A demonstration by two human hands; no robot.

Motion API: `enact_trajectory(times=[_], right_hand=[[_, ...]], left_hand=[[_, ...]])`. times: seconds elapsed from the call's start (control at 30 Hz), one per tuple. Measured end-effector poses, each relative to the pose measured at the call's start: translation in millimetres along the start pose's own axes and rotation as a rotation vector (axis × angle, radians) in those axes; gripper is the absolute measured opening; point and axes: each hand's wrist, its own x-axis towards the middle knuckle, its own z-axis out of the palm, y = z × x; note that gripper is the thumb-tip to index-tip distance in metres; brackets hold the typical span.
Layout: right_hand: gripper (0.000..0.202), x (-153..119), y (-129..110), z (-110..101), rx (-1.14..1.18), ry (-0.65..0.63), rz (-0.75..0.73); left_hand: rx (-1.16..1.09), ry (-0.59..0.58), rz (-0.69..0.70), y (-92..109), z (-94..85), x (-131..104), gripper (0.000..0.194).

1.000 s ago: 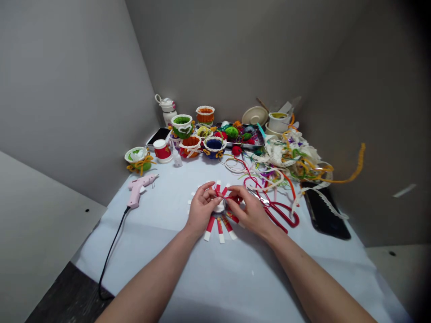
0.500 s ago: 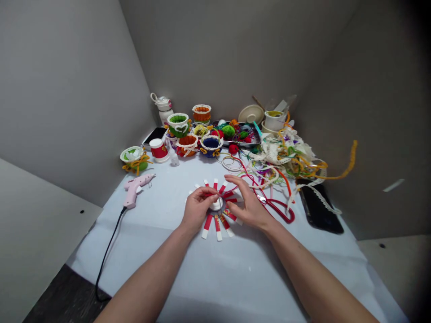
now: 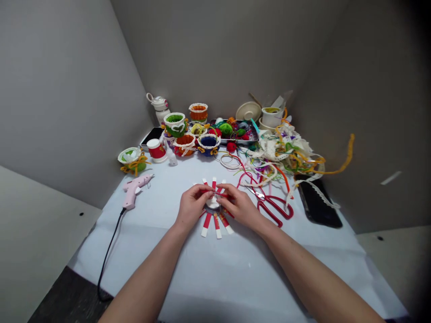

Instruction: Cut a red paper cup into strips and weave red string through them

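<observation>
A cut paper cup (image 3: 207, 224) lies on the white-covered table, its red strips with white tips fanned out like rays around a whitish centre. Above that centre my left hand (image 3: 194, 204) pinches a thin red yarn between thumb and forefinger. My right hand (image 3: 237, 206) pinches the same yarn from the right side, its fingertips almost meeting the left ones. Both hands cover the left and right strips of the cup. Red-handled scissors (image 3: 274, 207) lie just right of my right hand, blades pointing to the upper left.
A pink glue gun (image 3: 133, 190) with a black cord lies left. Decorated cups (image 3: 184, 144), a white bottle (image 3: 160, 110) and a tray of yarn balls (image 3: 249, 141) stand behind. Tangled trims (image 3: 286, 152) and a black phone (image 3: 318, 204) are on the right.
My right hand has moved left and closed its spread fingers onto the yarn beside my left hand. The view has shifted slightly, and more of the scissors shows.
</observation>
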Motion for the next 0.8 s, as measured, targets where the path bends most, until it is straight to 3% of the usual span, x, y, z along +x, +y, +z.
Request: enact_trajectory(times=[0.27,0.8], right_hand=[[0.02,-0.7,-6.6,-0.6,0.002,0.009,-0.02],[0.025,-1.2,-2.0,-2.2,0.0,0.03,0.002]], left_hand=[[-0.114,0.0,-0.082,-5.0,3.7,2.2,0.025],[-0.25,0.044,-0.152,-3.3,3.6,3.8,0.041]])
